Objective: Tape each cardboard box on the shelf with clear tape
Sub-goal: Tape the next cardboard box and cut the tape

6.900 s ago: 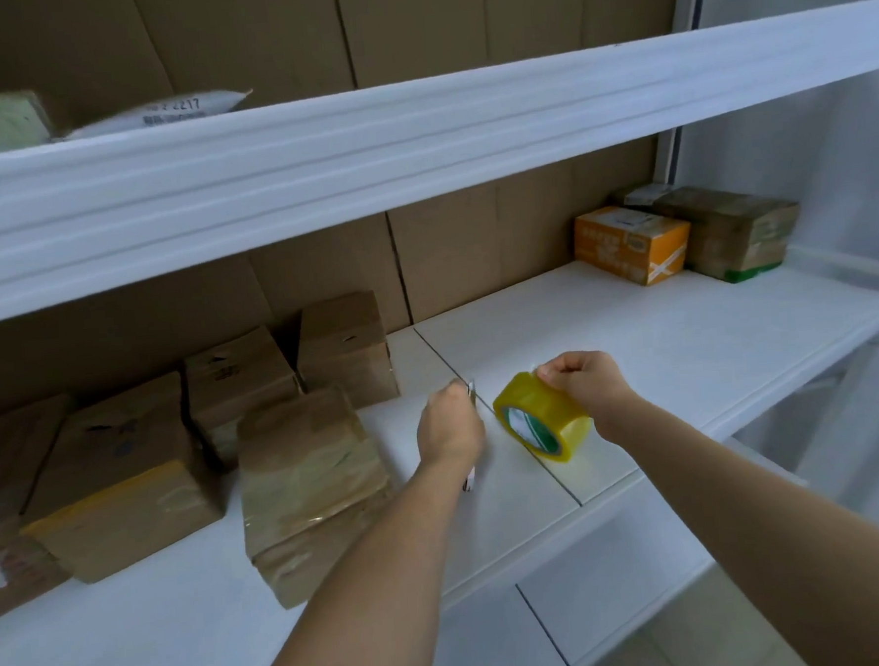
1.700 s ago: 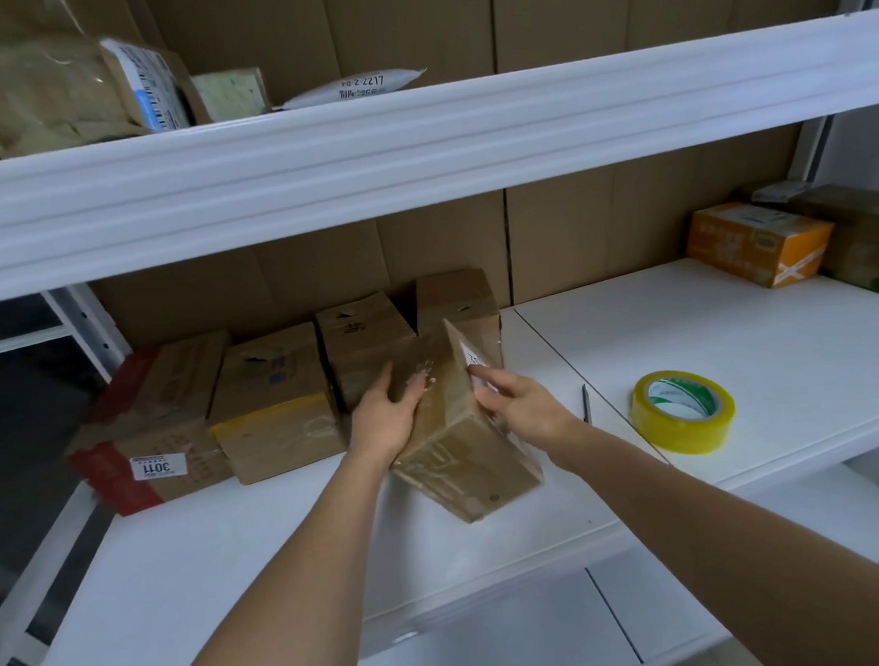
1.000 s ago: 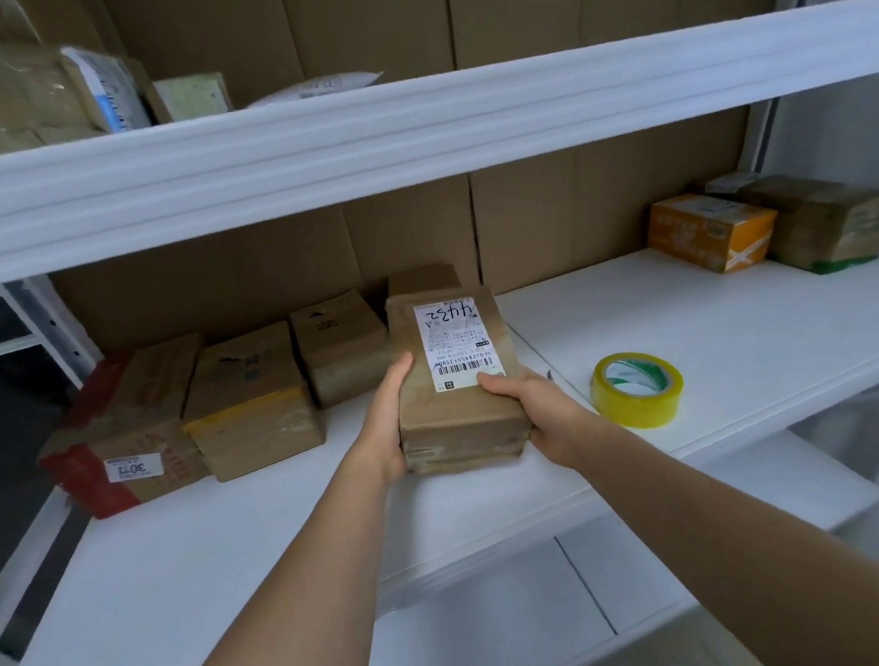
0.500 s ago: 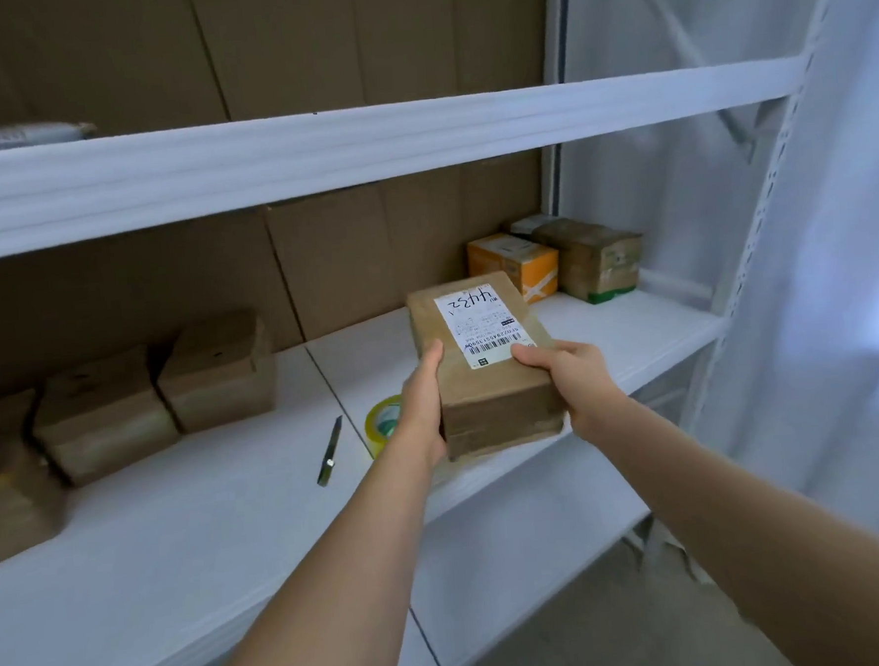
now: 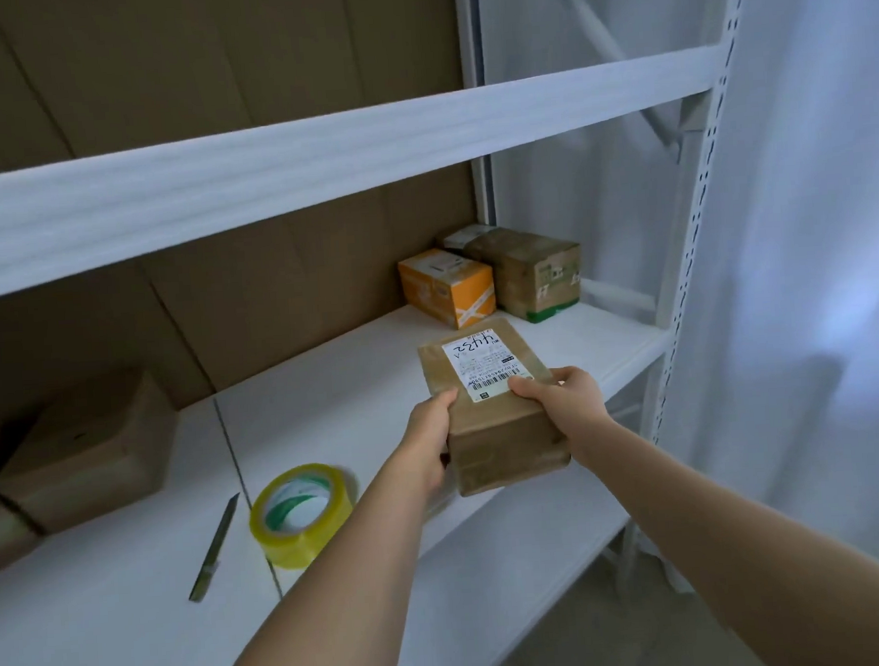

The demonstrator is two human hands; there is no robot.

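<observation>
My left hand (image 5: 430, 439) and right hand (image 5: 565, 402) grip the labelled box (image 5: 493, 412) by its sides over the white shelf (image 5: 358, 384), cardboard-backed, white curtain (image 5: 824, 257) at right

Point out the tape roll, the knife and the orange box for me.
tape roll (image 5: 306, 539): head view, yellow outer side.
knife (image 5: 215, 550): head view, mid-length.
orange box (image 5: 469, 300): head view, front face.

- white metal shelving unit (image 5: 314, 175) with perforated uprights (image 5: 699, 244), pretty standard storage rack
- brown cardboard sheets (image 5: 235, 52) lining the back
- sheer white curtain (image 5: 821, 206) on the right, soft bluish daylight coming through
- greyish floor (image 5: 600, 637) below
</observation>
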